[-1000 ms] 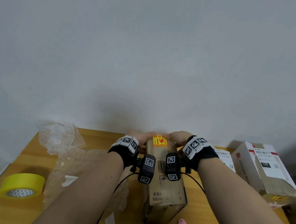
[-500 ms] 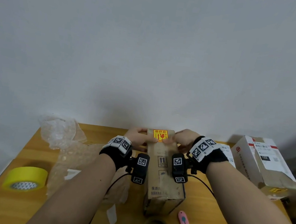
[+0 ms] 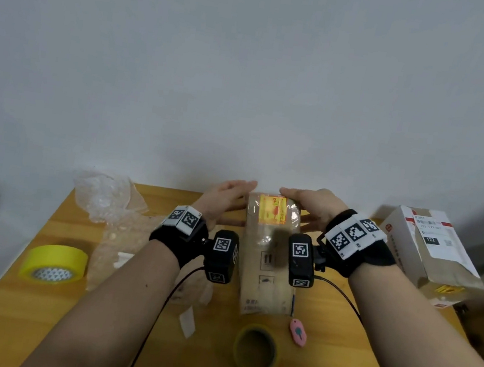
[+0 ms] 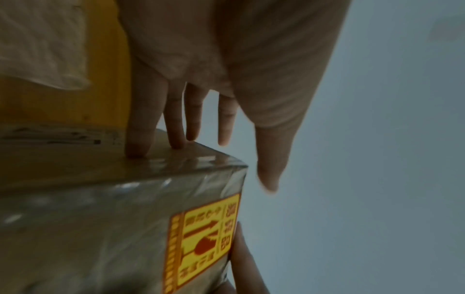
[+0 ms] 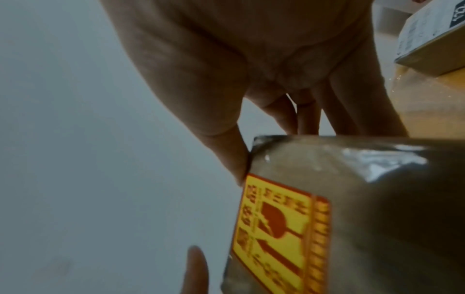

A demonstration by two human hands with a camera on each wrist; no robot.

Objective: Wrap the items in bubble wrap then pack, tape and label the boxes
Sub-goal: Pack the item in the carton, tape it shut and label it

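Note:
A brown cardboard box (image 3: 268, 257) sealed in glossy clear tape lies lengthwise on the middle of the wooden table (image 3: 33, 310). A yellow-and-red fragile label (image 3: 272, 213) is stuck on its top at the far end. My left hand (image 3: 226, 196) is beside the far left of the box. Its fingers (image 4: 137, 139) are straight, and the tips touch the box's left side. My right hand (image 3: 308, 206) lies over the far right corner. Its thumb (image 5: 226, 151) presses the far edge by the label (image 5: 276, 228), and its fingers run down the right side.
Crumpled bubble wrap (image 3: 109, 196) lies at the back left, with a yellow tape roll (image 3: 53, 263) in front of it. A brown tape roll (image 3: 255, 354) and a pink cutter (image 3: 298, 332) lie in front of the box. A second labelled box (image 3: 428, 254) stands at the right.
Both hands were curled over the label at the box's far end. They have spread apart and straightened, and now flank the box's sides.

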